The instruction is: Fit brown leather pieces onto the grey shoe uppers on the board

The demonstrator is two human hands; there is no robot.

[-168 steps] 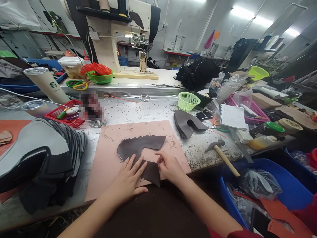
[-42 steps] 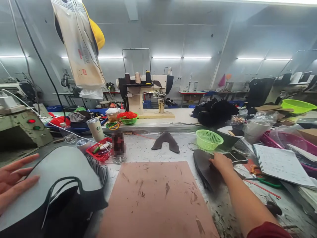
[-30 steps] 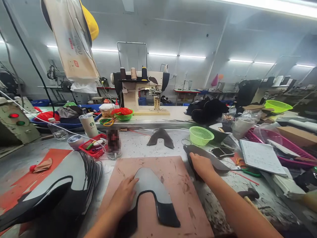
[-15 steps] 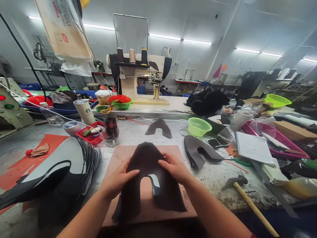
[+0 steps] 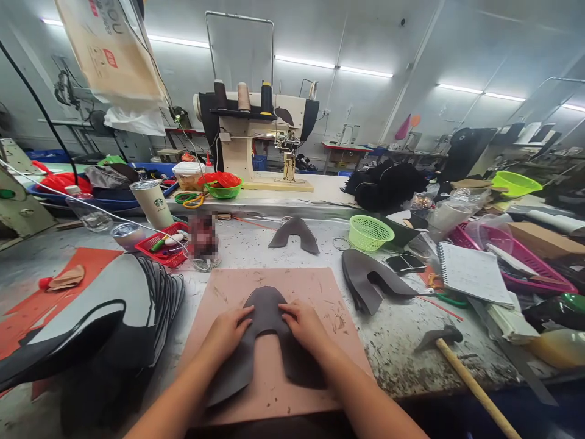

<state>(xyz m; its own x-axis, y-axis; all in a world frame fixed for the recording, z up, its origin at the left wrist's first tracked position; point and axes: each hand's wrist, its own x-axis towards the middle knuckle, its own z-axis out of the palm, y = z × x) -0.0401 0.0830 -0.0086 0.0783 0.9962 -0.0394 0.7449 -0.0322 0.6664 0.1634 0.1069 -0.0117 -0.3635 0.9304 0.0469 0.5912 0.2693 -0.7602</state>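
Half a second ago lifted, the dark brown U-shaped leather piece [image 5: 267,341] now lies flat on the pink cutting board [image 5: 320,292], lower centre; left hand [image 5: 226,332] and right hand [image 5: 305,326] press it, fingers spread.

Two hammers? No: one hammer [image 5: 461,366], two green baskets [image 5: 368,232], three thread spools [image 5: 241,96].

Shoe wkshop: sewing machine [image 5: 256,131], leather.

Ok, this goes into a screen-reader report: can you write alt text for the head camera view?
Both hands, left hand and right hand, press a dark U-shaped leather piece flat on a pink cutting mat at a cluttered workbench. More leather pieces, a green basket and a hammer lie right; a sewing machine stands behind.
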